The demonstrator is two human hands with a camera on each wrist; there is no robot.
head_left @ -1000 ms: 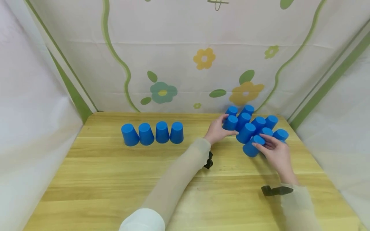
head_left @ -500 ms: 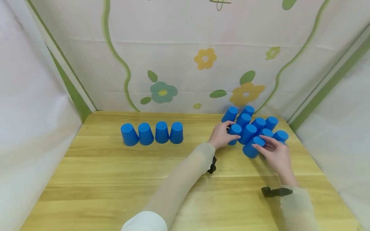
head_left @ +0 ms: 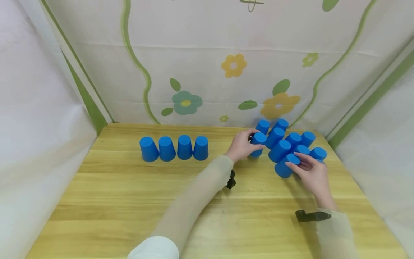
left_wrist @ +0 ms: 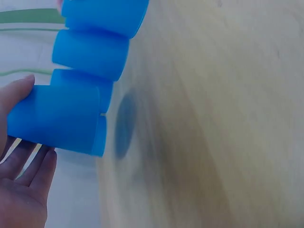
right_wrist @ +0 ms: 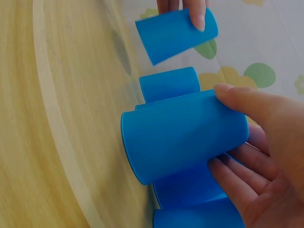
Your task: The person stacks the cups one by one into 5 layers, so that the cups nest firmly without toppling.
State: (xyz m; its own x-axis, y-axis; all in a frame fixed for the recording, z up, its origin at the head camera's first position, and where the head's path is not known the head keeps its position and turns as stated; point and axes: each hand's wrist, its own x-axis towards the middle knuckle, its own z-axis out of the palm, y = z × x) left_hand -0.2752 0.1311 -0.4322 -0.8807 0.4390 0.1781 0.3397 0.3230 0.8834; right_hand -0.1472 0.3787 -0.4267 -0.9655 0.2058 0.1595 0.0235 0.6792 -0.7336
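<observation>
My left hand [head_left: 240,146] pinches an upside-down blue plastic cup [head_left: 258,141] near its base, thumb on the near side and fingers behind. In the right wrist view this cup [right_wrist: 175,35] hangs clear of the wooden table, its shadow lying below. My right hand [head_left: 313,175] grips another upside-down cup [head_left: 284,168] at the front of a cluster, thumb and fingertips on opposite sides. That cup's rim [right_wrist: 130,149] is close over the tabletop in the right wrist view. Several more upside-down cups [head_left: 280,151] stand behind and beside it, the rightmost partly hidden by my right hand.
To the left, several upside-down blue cups [head_left: 166,149] form a row on the wooden table [head_left: 129,201]. A white curtain [head_left: 207,79] with printed flowers and green lines rises behind the table. More white cloth hangs at both sides.
My left hand first brings its cup nearer and rightward against the cluster, then draws it left and up, leaving a gap. My right hand stays on its cup. The view shifts slightly.
</observation>
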